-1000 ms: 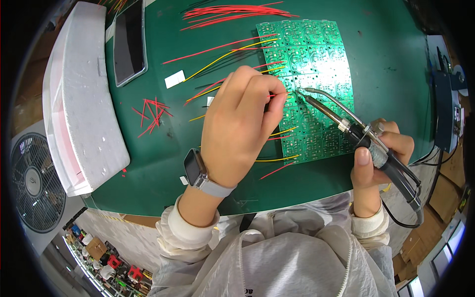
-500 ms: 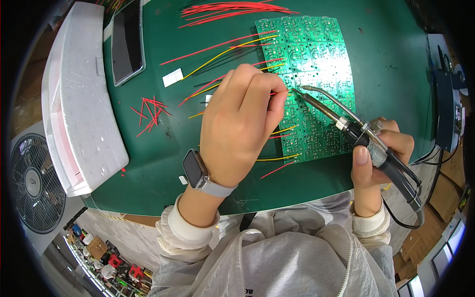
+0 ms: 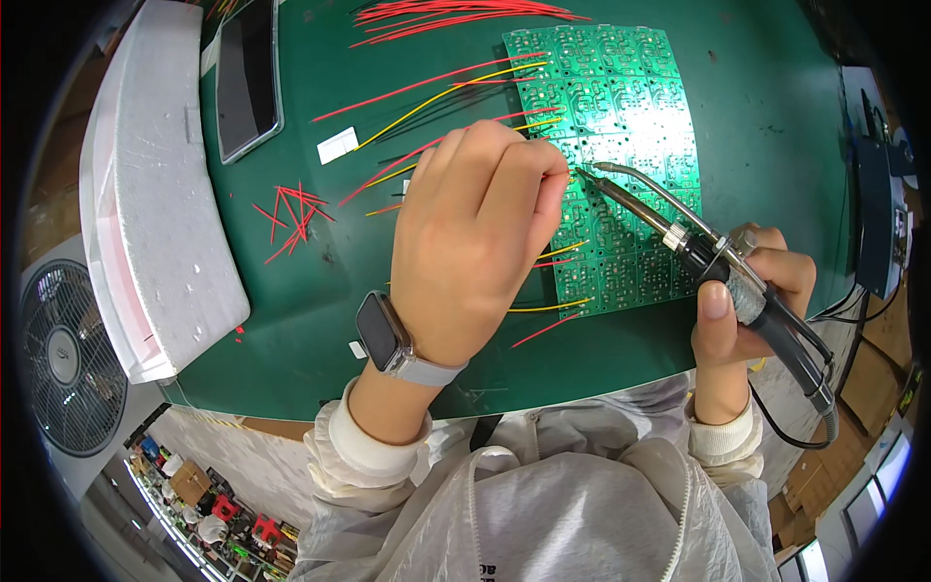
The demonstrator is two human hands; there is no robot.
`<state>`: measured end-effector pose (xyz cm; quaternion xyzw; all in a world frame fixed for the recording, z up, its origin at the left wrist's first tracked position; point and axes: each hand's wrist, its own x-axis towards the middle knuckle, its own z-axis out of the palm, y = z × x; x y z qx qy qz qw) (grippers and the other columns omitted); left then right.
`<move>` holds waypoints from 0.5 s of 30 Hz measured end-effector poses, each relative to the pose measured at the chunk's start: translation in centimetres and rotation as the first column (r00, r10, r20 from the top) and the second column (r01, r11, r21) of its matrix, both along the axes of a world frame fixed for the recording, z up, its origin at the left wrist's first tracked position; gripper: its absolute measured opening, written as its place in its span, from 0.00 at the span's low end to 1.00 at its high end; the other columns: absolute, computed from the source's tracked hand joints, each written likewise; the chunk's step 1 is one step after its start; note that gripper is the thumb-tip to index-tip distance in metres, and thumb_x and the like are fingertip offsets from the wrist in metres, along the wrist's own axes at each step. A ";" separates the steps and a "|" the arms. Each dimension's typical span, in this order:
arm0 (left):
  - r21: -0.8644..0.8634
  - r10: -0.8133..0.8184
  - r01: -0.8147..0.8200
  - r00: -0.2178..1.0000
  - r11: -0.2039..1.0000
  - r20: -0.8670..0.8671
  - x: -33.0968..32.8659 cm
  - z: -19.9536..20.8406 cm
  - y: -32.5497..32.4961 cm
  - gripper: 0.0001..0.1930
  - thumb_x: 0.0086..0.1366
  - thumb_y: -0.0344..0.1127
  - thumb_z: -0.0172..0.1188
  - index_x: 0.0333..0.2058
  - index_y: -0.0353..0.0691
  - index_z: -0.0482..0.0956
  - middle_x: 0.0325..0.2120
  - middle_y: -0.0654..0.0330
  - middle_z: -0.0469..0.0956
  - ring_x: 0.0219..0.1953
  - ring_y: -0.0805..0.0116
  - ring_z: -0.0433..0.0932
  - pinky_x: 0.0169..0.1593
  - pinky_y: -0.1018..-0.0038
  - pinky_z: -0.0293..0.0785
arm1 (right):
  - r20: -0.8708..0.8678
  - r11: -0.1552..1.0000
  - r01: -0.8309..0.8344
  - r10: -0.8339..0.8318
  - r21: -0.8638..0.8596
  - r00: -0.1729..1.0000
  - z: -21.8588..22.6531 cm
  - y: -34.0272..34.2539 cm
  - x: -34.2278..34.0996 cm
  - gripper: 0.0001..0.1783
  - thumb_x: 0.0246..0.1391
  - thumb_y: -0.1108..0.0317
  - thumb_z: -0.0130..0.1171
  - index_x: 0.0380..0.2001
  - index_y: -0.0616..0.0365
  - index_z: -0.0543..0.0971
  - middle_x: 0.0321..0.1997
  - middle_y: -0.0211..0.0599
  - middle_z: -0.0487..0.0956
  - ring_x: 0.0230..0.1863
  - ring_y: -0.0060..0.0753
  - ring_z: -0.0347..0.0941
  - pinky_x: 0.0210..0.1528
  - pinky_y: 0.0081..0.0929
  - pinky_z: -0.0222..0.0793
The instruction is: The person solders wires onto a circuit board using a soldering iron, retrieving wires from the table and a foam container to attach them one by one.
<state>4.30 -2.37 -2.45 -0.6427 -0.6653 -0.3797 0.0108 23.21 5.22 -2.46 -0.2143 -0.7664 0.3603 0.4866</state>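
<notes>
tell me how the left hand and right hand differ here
The left hand pinches its fingertips together over the green circuit board's left side, while the right hand grips the soldering iron by its handle. The left hand's wrist wears a watch; the right hand's shows none. Both wrists emerge from pale cuffs.

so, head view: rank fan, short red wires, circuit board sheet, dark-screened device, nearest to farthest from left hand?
From the left hand:
1. Circuit board sheet: at the fingertips, extending right.
2. Short red wires: loose pile, to its left.
3. Dark-screened device: upper left.
4. Fan: far left, off the table.
</notes>
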 end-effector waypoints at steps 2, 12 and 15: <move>0.023 0.000 0.000 1.000 1.000 -0.016 0.0 0.0 0.1 0.10 0.45 0.20 0.60 0.27 0.37 0.71 0.23 0.62 0.70 0.24 0.70 0.69 0.30 0.76 0.65 | 0.029 1.000 -0.003 0.002 0.018 1.000 0.1 0.1 0.0 0.19 0.39 0.67 0.61 0.29 0.61 0.62 0.19 0.37 0.68 0.18 0.22 0.62 0.23 0.16 0.59; 0.052 -0.001 0.004 0.998 0.999 -0.057 0.1 0.1 0.1 0.10 0.43 0.20 0.60 0.26 0.38 0.73 0.23 0.62 0.70 0.24 0.68 0.70 0.30 0.75 0.65 | 0.034 1.000 0.005 -0.005 -0.003 0.999 0.4 0.1 0.0 0.19 0.38 0.67 0.61 0.29 0.61 0.62 0.20 0.37 0.68 0.19 0.22 0.62 0.24 0.16 0.59; 0.054 0.000 0.004 0.998 0.999 -0.068 0.1 0.3 0.1 0.10 0.43 0.20 0.60 0.26 0.38 0.73 0.23 0.63 0.70 0.24 0.69 0.69 0.29 0.75 0.64 | 0.027 1.000 0.014 -0.014 0.002 1.000 0.4 0.1 -0.1 0.19 0.38 0.67 0.61 0.29 0.61 0.62 0.20 0.37 0.68 0.19 0.22 0.62 0.24 0.16 0.59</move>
